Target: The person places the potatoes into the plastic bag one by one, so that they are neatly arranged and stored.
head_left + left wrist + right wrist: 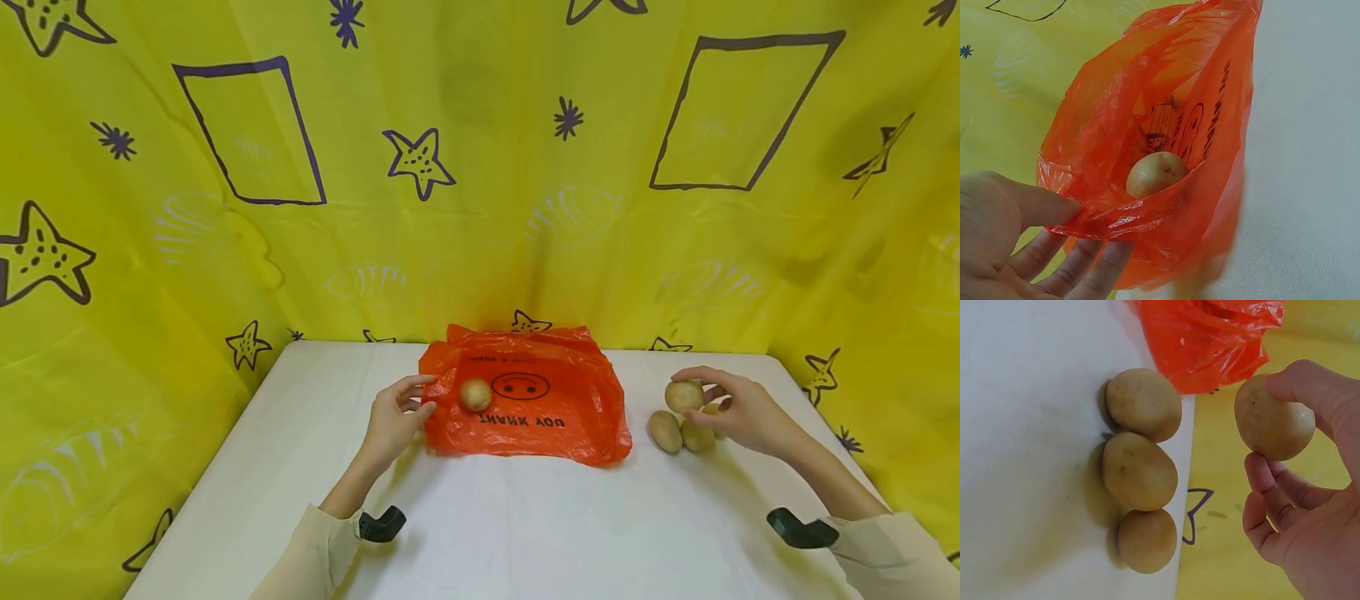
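A red plastic bag (562, 421) printed with dark letters and a pig snout lies on the white table, its mouth toward my left hand (393, 421). That hand pinches the bag's edge between thumb and fingers, holding the mouth apart. Inside the bag, close to the opening, rests one potato (1157, 174). Off to the bag's right, my right hand (738, 410) grips another potato (1274, 417) between thumb and fingertips, raised above the table. Below it sit three more potatoes (1140, 470) in a row, touching one another.
The white table (517, 533) ends at the back against a yellow curtain (480, 250) with starfish and fish drawings, which also hangs along both sides. A dark wrist-worn device (382, 524) sits at the left sleeve, and a similar device (801, 529) at the right.
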Motion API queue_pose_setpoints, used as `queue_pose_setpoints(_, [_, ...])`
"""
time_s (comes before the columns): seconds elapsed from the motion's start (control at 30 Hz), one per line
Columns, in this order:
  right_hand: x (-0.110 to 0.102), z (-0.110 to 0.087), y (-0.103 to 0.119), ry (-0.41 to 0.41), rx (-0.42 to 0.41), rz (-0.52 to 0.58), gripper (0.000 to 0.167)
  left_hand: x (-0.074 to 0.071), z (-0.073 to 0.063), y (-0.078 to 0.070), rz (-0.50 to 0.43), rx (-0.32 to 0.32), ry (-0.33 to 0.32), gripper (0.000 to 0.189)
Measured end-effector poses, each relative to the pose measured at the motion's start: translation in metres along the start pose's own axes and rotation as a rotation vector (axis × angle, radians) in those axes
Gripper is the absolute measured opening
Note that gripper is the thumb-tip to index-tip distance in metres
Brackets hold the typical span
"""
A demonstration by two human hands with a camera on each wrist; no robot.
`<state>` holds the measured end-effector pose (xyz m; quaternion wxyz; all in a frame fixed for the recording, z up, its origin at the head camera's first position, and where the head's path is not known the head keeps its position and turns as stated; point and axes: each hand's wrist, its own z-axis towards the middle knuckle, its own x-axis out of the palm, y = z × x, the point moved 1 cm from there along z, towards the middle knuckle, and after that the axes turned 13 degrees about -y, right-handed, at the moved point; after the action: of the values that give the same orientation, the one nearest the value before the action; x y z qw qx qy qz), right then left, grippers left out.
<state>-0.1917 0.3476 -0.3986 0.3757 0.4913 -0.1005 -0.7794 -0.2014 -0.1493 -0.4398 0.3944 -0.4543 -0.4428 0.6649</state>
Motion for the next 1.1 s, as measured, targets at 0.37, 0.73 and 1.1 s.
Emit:
queue_pose_setpoints(0.37, [0.005,-0.001,0.019,-0.024,-0.055,0.025,0.049,0.000,0.000,-0.001,-0.012,-0.003,-0.002,0.037])
queue_pose_setpoints(0.73, [0.010,-0.003,0.034,-0.019,-0.071,0.048,0.049,0.000,0.000,0.001,-0.009,-0.003,0.001,0.038])
queue_pose_setpoints(1.1, [0.019,-0.005,0.049,-0.023,-0.063,0.101,0.049,0.003,-0.001,0.000,-0.004,-0.006,-0.002,0.037])
